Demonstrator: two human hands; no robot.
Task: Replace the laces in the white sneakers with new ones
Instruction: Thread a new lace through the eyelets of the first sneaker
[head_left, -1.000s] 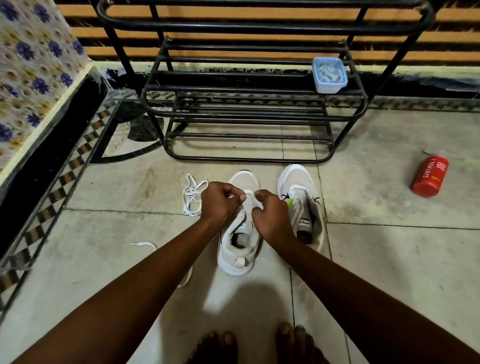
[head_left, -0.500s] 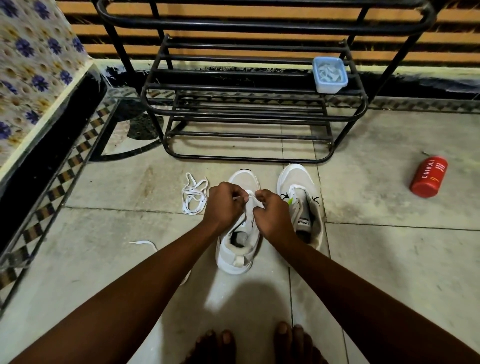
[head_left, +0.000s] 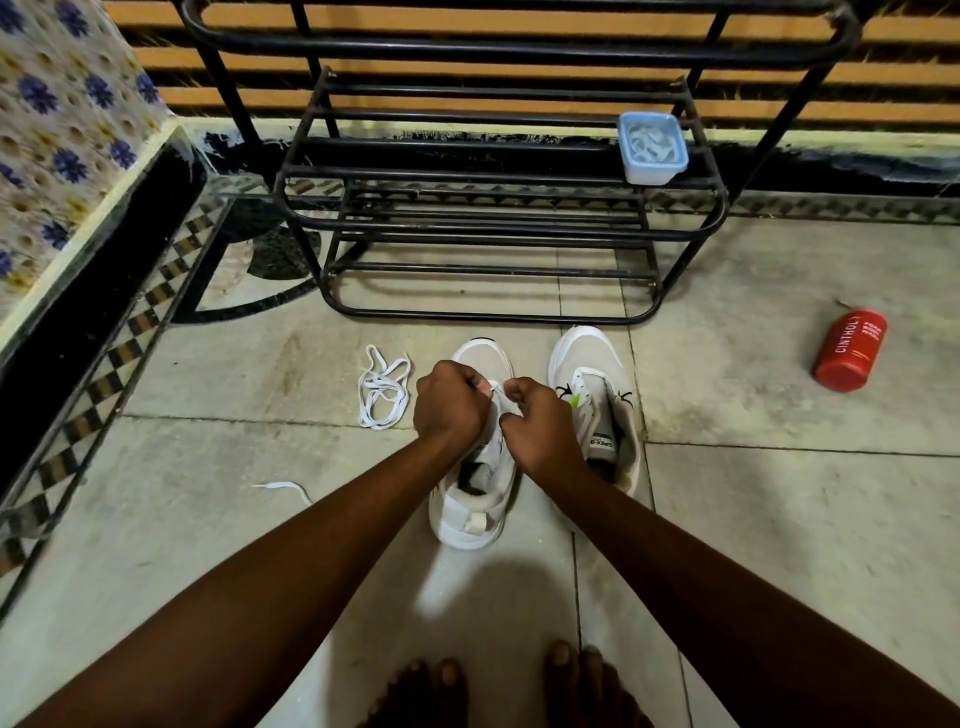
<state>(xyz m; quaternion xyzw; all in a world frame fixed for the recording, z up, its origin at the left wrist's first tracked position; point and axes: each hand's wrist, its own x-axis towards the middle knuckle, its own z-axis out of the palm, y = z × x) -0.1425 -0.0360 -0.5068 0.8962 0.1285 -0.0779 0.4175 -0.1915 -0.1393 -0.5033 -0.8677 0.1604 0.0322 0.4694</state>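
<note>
On the tiled floor before the black metal shoe rack, the left hand and right hand are pinched together on a soft, limp white lace over the left white mesh sneaker, probably best held near its stiff tip.

Your left hand and right hand meet, fingers curled, over the near sneaker, pinching white lace or tongue at its eyelets. The second sneaker sits just beside at 3 o'clock. A loose lace lies at 9 o'clock, a red bottle well off at 2 o'clock.
</note>
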